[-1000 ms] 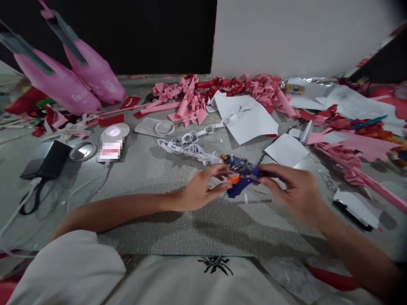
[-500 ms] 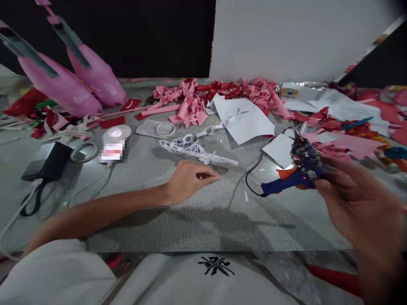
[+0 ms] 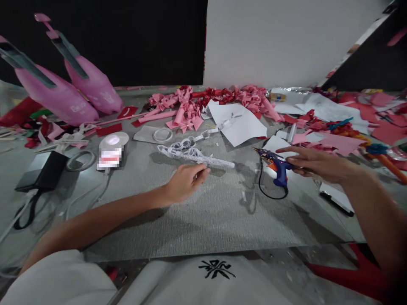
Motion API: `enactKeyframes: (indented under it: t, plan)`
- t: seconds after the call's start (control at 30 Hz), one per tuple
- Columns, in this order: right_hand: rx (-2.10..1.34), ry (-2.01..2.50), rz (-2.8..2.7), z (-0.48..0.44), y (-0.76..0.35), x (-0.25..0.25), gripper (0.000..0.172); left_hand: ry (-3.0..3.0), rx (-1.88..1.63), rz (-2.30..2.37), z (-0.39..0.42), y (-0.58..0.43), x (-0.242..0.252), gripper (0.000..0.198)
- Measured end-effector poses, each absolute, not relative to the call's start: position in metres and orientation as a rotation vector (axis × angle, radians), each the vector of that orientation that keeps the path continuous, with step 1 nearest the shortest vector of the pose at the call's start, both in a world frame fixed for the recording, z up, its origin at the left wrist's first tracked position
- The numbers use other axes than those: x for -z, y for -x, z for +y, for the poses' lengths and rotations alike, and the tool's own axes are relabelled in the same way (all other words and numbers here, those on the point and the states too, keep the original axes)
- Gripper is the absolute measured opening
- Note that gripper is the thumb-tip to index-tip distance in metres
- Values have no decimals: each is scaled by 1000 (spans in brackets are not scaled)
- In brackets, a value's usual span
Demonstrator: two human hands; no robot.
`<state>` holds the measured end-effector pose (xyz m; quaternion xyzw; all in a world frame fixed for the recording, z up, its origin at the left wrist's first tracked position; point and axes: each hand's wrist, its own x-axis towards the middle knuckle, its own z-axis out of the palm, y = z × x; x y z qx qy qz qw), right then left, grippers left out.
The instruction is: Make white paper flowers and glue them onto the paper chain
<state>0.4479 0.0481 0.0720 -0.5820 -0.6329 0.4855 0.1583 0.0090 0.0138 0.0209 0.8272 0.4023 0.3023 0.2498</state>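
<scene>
My right hand (image 3: 313,163) grips a blue hot glue gun (image 3: 280,170) by its rear end, index finger stretched along the top. The gun's nozzle points left and its orange trigger faces left too. My left hand (image 3: 186,183) hovers just in front of a white paper-wrapped stick (image 3: 219,162), thumb and fingers pinched together. Whatever is between those fingertips, if anything, is too small to make out. White paper loops form a chain (image 3: 187,143) beside the stick, running up toward a white sheet (image 3: 238,125).
Pink and red paper flowers (image 3: 187,108) line the back. Two pink spray bottles (image 3: 95,91) stand at left, near a roll of tape (image 3: 81,161), a black box (image 3: 41,171) and a lit phone (image 3: 110,159). The gun's cord (image 3: 263,189) loops below it. Paper scraps lie at right.
My right hand has moved left and away from me, turning the glue gun so its nozzle points left instead of up. My left hand stays nearly in place, fingers now curled more tightly.
</scene>
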Motion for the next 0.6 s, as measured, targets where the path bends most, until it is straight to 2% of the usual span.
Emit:
enactKeyframes:
  t: [0.13, 0.33, 0.5, 0.6]
  plan:
    - [-1303, 1601, -1974, 85, -451, -55, 52, -2301, -1003, 974, 18, -5, -13, 19]
    - [-1161, 1683, -2021, 96, -430, -29, 52, -2412, -982, 920, 21, 2, -11, 20]
    - [-752, 1708, -2165, 87, -423, -21, 37, -2699, -843, 1036, 43, 11, -15, 30]
    - [-432, 1742, -2160, 77, -417, -23, 28, -2803, -543, 1146, 56, 15, -16, 61]
